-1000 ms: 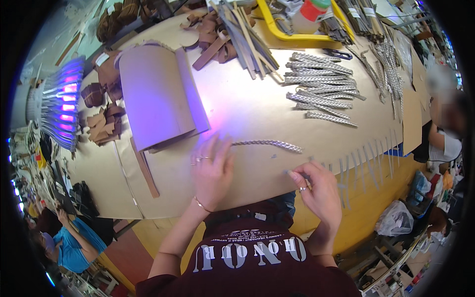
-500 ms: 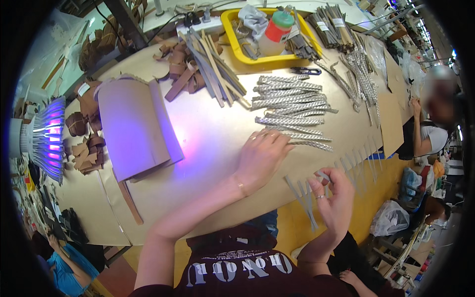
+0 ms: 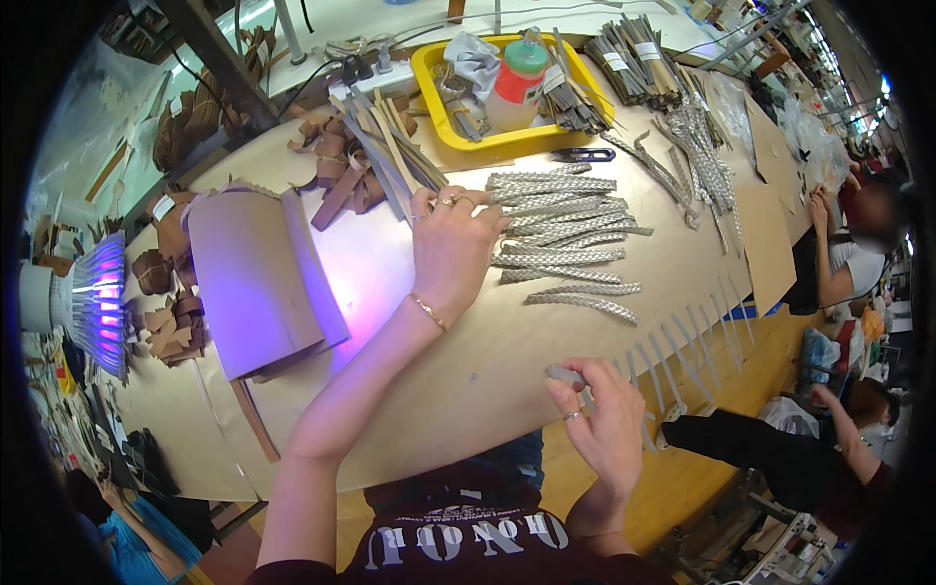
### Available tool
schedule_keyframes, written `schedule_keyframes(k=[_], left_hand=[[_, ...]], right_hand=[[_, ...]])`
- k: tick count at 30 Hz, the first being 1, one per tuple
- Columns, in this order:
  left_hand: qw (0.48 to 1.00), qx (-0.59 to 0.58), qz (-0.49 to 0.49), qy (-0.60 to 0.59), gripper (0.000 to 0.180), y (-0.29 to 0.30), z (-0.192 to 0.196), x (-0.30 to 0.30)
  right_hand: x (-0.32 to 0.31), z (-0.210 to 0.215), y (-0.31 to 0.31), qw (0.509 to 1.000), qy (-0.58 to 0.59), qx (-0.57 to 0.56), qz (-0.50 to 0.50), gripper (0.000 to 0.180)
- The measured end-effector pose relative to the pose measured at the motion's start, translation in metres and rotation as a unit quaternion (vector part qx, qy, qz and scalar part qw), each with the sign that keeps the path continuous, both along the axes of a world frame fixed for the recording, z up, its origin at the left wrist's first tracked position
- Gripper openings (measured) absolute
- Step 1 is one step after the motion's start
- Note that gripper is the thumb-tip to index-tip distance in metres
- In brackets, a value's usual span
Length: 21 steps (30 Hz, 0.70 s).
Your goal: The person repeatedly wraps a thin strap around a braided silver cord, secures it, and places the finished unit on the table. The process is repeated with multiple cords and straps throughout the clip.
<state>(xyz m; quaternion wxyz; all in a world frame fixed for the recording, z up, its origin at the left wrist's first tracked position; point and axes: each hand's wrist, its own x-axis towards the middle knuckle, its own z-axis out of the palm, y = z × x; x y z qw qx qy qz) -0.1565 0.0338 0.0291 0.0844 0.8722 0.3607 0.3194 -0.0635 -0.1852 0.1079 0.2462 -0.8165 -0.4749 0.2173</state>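
My left hand (image 3: pixel 453 249) is over the table with its fingers apart, between the tip of a pile of flat grey and tan strips (image 3: pixel 395 146) and the left ends of a row of silvery braided straps (image 3: pixel 561 210). What lies under its fingertips is hidden. Closer to the table's front edge, my right hand (image 3: pixel 604 414) pinches a short grey strip (image 3: pixel 564 374) between thumb and fingers. Two braided straps (image 3: pixel 590 292) lie a little apart at the row's near end. Several thin grey strips (image 3: pixel 687 356) stick out over the front edge to the right.
A yellow tray (image 3: pixel 487 144) at the back holds a green-topped bottle (image 3: pixel 517 88). Dark thread snips (image 3: pixel 583 155) lie before it. At left are a folded brown sheet (image 3: pixel 249 273), brown scraps (image 3: pixel 175 327) and a glowing lamp (image 3: pixel 97 302). A dark-clothed person (image 3: pixel 780 448) is at right.
My left hand has moved up and left from the near braided straps. The right hand has shifted left and down, still pinching grey. A dark-clothed person has come further into view at right.
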Motion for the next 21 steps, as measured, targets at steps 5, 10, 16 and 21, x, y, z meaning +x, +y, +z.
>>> schedule_keyframes(k=[5,10,16,21], left_hand=[[0.957,-0.273,-0.008,-0.100,0.016,-0.040,0.028,-0.064],[0.913,-0.405,0.042,-0.029,0.020,-0.093,0.014,-0.141],[0.984,-0.110,0.140,0.020,0.043,-0.137,-0.014,-0.163],[0.980,-0.131,0.132,0.068,0.048,-0.157,-0.023,-0.170]], right_hand=[[-0.003,0.009,0.002,0.999,-0.029,0.027,0.031,0.020],[-0.023,0.004,0.016,0.989,-0.042,0.009,0.139,0.017],[-0.047,-0.016,0.041,0.989,-0.034,-0.078,0.124,0.016],[-0.055,-0.026,0.060,0.981,-0.036,-0.061,0.181,0.020]])
